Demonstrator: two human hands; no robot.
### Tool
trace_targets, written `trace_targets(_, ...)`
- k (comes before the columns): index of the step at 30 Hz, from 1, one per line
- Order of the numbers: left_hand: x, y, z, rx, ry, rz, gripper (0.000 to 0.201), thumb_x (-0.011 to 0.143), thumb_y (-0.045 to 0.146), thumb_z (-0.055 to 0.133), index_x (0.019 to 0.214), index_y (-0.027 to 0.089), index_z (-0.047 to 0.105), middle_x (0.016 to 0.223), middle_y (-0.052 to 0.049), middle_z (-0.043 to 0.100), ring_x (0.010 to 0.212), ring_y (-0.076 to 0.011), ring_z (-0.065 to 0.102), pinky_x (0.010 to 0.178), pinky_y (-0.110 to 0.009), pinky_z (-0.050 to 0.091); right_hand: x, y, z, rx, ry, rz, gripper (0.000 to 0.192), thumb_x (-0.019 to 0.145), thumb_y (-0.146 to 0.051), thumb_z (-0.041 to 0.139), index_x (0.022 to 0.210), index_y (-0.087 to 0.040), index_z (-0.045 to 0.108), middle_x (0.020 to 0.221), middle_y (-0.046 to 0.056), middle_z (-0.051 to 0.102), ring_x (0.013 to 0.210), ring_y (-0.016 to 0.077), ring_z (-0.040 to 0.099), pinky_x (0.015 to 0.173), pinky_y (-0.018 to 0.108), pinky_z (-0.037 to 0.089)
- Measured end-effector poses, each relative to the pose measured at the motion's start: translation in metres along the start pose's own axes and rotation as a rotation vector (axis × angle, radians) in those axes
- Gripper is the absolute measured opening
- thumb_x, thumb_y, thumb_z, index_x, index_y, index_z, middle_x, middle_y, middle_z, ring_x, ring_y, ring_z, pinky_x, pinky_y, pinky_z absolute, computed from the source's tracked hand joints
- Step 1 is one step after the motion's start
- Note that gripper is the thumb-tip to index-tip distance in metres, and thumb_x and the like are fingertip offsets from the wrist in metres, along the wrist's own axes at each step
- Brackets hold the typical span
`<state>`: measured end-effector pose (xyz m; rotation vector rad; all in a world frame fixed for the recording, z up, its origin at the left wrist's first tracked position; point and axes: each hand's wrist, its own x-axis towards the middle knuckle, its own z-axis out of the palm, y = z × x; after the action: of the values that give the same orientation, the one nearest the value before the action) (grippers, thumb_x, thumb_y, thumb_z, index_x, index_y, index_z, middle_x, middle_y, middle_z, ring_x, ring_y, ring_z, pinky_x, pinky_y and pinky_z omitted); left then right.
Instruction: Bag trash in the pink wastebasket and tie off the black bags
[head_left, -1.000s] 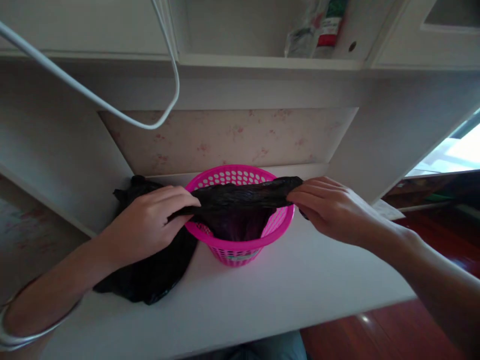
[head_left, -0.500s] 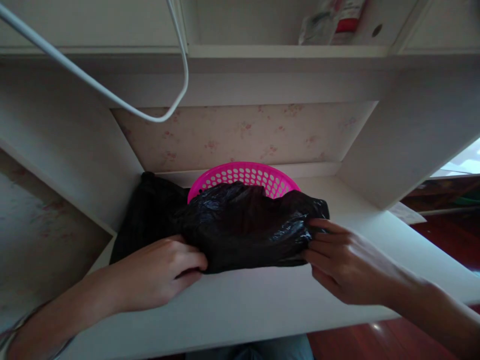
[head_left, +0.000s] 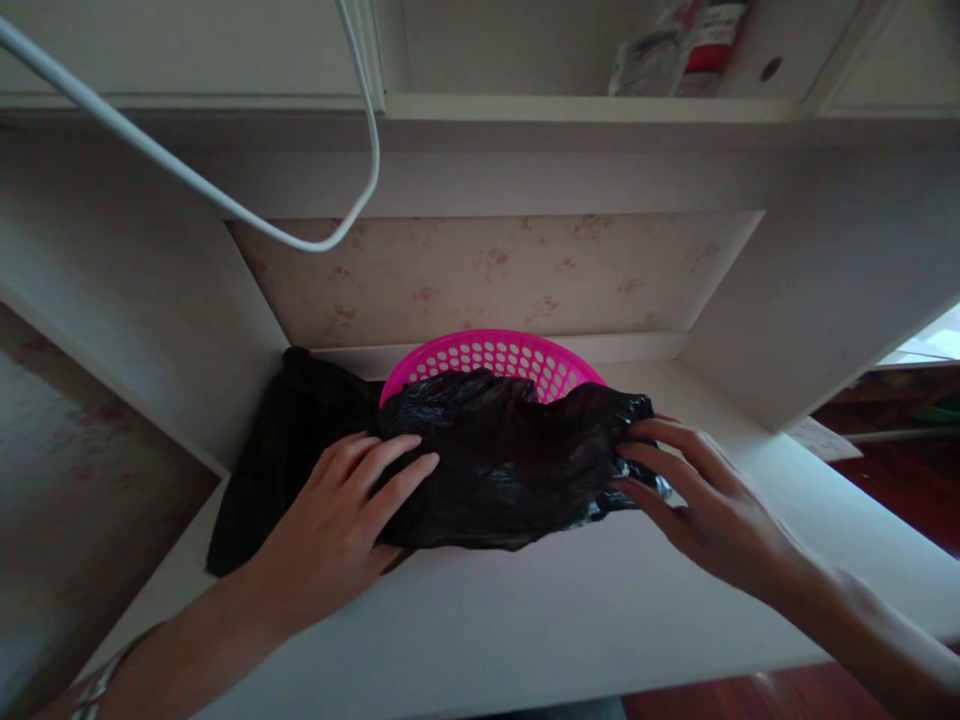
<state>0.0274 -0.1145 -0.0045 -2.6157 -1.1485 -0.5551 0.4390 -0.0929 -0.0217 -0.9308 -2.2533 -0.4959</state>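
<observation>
A black plastic bag (head_left: 495, 480) lies crumpled over the front of a pink basket (head_left: 517, 352) with round holes. Only the basket's back rim and part of its wall show; the bag hides the rest. On the bag's left front side rests my left hand (head_left: 345, 515), its fingers spread and its thumb low near the front edge. My right hand (head_left: 697, 490) is at the bag's right end, fingers apart and curved, with the fingertips touching the plastic. To the left, more dark material (head_left: 292, 430) spreads beside the basket; I cannot tell whether it joins the bag.
The basket stands on a white shelf board (head_left: 525, 610) between side panels, before a flower-patterned back wall (head_left: 450, 275). A white cable (head_left: 247, 215) hangs at the upper left. A bottle with a red label (head_left: 709, 50) stands in the cubby above.
Both hands have loosened their hold on the bag's front edge and their fingers have spread. My left hand has moved up onto the bag. The bag's front has shifted and creased.
</observation>
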Motion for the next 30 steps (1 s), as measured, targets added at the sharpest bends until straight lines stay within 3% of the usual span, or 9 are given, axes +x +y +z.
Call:
trace_targets(3,-0.007,-0.005,0.007,0.015,-0.002,0.051,0.099,0.073,-0.007,0.056,0.164,0.026,0.036,0.156,-0.013,0.056,0.128,-0.0348,0.055,0.11,-0.055,0.05,0.003,0.003,-0.005,0.081,0.069,-0.03,0.03,0.095,-0.004,0.061,0.118,-0.022,0.065,0.109,0.01,0.072,0.104,0.0267,0.07,0.098,0.047,0.057)
trace_targets(6,-0.006,-0.009,-0.006,-0.049,-0.036,0.07,0.097,0.078,-0.006,0.052,0.166,0.03,0.033,0.155,-0.009,0.058,0.127,-0.0316,0.057,0.108,-0.051,0.053,0.006,-0.001,-0.013,0.178,0.044,0.018,0.021,0.097,-0.013,0.06,0.116,-0.023,0.063,0.107,0.01,0.073,0.103,0.0263,0.07,0.098,0.047,0.057)
trace_targets(7,-0.004,-0.01,-0.012,-0.098,-0.037,0.056,0.091,0.082,-0.004,0.052,0.164,0.032,0.037,0.153,-0.008,0.06,0.127,-0.0297,0.058,0.108,-0.048,0.054,0.006,-0.005,-0.015,0.19,0.017,0.019,0.021,0.099,-0.023,0.062,0.119,-0.022,0.062,0.113,0.013,0.072,0.108,0.0288,0.069,0.1,0.049,0.056)
trace_targets(10,0.007,-0.008,-0.027,-0.334,0.037,-0.055,0.056,0.098,0.007,0.049,0.145,0.036,0.06,0.136,-0.003,0.069,0.124,-0.0213,0.065,0.106,-0.034,0.056,0.006,-0.021,-0.014,0.13,-0.046,-0.055,0.054,0.093,-0.051,0.072,0.131,-0.016,0.059,0.132,0.022,0.066,0.127,0.0391,0.061,0.111,0.063,0.047)
trace_targets(15,0.027,-0.009,-0.031,-0.535,0.288,-0.372,0.021,0.103,0.03,0.052,0.102,0.028,0.073,0.105,-0.002,0.077,0.1,-0.02,0.074,0.093,-0.029,0.059,0.012,-0.037,-0.005,0.082,0.056,-0.079,0.031,0.09,-0.014,0.071,0.121,-0.02,0.067,0.124,0.016,0.07,0.122,0.0337,0.063,0.122,0.067,0.036)
trace_targets(19,0.041,-0.025,-0.027,-0.436,0.382,-0.594,0.022,0.098,0.043,0.056,0.091,0.028,0.07,0.1,-0.002,0.077,0.096,-0.0247,0.073,0.092,-0.035,0.057,0.02,-0.029,-0.003,0.199,0.182,0.148,0.027,0.094,-0.01,0.064,0.115,-0.026,0.069,0.115,0.009,0.072,0.111,0.0285,0.069,0.114,0.057,0.048)
trace_targets(22,0.053,-0.043,-0.016,-0.388,0.343,-0.733,0.027,0.094,0.047,0.054,0.091,0.025,0.07,0.093,-0.003,0.076,0.091,-0.0277,0.071,0.088,-0.039,0.055,0.026,-0.013,0.003,0.258,0.226,0.454,0.011,0.099,-0.026,0.064,0.106,-0.029,0.071,0.106,0.007,0.074,0.1,0.0266,0.072,0.089,0.043,0.059)
trace_targets(26,0.071,-0.068,0.007,-0.439,0.275,-0.772,0.04,0.093,0.056,0.052,0.094,0.022,0.074,0.093,-0.005,0.079,0.089,-0.0297,0.071,0.085,-0.037,0.053,0.036,0.018,0.026,0.354,0.182,0.873,0.024,0.095,-0.05,0.063,0.097,-0.027,0.069,0.087,0.004,0.075,0.078,0.0244,0.07,0.064,0.035,0.054)
trace_targets(30,0.091,-0.088,0.029,-0.634,0.262,-0.795,0.046,0.086,0.065,0.06,0.088,0.022,0.076,0.091,-0.005,0.08,0.093,-0.0307,0.071,0.083,-0.035,0.05,0.048,0.045,0.054,0.556,0.177,0.946,0.033,0.092,-0.056,0.063,0.101,-0.025,0.059,0.085,0.003,0.074,0.062,0.019,0.064,0.051,0.029,0.049)
